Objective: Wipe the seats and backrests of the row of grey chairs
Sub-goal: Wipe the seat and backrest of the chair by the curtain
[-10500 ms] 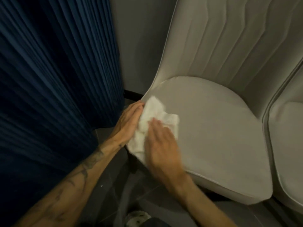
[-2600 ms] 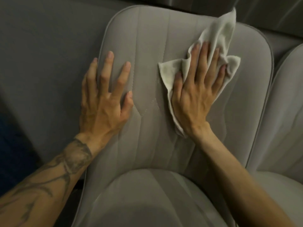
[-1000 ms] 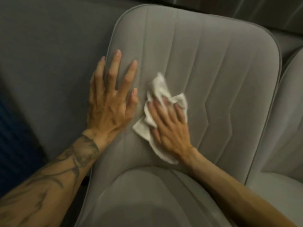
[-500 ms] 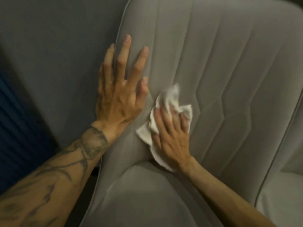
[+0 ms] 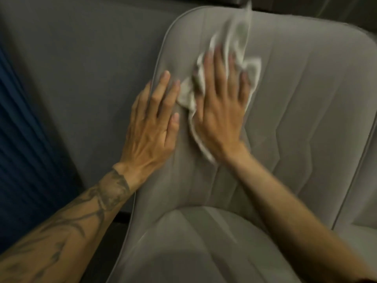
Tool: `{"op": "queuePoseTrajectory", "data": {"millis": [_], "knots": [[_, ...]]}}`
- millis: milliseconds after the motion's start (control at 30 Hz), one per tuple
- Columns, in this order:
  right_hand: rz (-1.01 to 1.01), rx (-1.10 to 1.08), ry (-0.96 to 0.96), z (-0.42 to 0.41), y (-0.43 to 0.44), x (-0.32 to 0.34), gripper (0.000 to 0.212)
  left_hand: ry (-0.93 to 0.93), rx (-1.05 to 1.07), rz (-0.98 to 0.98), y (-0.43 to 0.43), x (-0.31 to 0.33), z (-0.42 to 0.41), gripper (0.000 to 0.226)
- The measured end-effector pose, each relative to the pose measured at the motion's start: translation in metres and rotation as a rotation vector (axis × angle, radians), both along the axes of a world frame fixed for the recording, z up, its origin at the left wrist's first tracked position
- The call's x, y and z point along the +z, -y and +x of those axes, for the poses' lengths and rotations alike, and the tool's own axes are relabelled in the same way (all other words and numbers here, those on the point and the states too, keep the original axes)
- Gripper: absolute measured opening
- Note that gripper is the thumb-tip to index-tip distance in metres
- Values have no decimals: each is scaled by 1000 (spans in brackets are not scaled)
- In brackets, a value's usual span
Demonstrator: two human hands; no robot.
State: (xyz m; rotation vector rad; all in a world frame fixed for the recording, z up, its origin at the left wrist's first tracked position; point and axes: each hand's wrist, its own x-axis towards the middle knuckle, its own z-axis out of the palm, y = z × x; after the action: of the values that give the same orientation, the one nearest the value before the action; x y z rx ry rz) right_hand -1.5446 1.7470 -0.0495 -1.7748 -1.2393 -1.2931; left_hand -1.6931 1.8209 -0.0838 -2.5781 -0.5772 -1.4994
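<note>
Pressing flat with straight, spread fingers, the right hand [image 5: 222, 111] pins a crumpled white cloth [image 5: 253, 68] against the grey backrest [image 5: 306, 103], near 12 o'clock in the view. A blurred tail of the cloth reaches the backrest's top edge. Just beside it, on the 9 o'clock side, the left hand [image 5: 153, 123] lies open and flat on the backrest's left edge, holding nothing. The seat [image 5: 193, 246] lies at 6 o'clock. A second grey chair [image 5: 365, 190] shows at 3 o'clock and a dark blue curtain [image 5: 18, 139] at 9 o'clock.
</note>
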Motion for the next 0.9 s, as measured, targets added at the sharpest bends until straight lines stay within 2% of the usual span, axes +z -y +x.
{"op": "queuePoseTrajectory", "data": {"millis": [67, 133, 167, 267, 333, 433, 500, 567, 600, 667, 767, 833, 900], "knots": [[94, -33, 15, 10, -19, 49, 58, 38, -40, -55, 2, -4, -3, 58], [131, -33, -2, 3, -27, 49, 58, 47, -70, -91, 4, -11, -4, 60], [99, -13, -2, -7, -25, 33, 59, 49, -82, -112, 5, -15, -6, 62], [-212, 104, 38, -34, 0, -26, 61, 70, -120, -238, 13, -25, -12, 69], [-315, 167, 128, -27, 12, -25, 59, 42, -141, -298, 19, -30, -20, 73], [-232, 119, 260, 2, -6, 33, 56, 24, -148, -331, 25, -31, -26, 71], [-85, 35, 233, 9, -26, 73, 54, 39, -160, -359, 27, -29, -28, 69], [-14, 0, 164, -3, -37, 76, 52, 38, -171, -383, 28, -29, -32, 67], [-31, 35, 153, -13, -35, 63, 53, 36, -176, -403, 30, -29, -34, 67], [-197, 161, 169, -34, -18, 17, 56, 30, -177, -454, 33, -29, -40, 64], [-436, 305, 300, -36, 14, -18, 56, -14, -157, -494, 40, -38, -52, 65], [-425, 256, 364, -18, 11, 9, 56, -75, -185, -542, 42, -44, -60, 70], [-284, 152, 318, -1, -6, 51, 55, -75, -245, -581, 42, -44, -64, 72]]}}
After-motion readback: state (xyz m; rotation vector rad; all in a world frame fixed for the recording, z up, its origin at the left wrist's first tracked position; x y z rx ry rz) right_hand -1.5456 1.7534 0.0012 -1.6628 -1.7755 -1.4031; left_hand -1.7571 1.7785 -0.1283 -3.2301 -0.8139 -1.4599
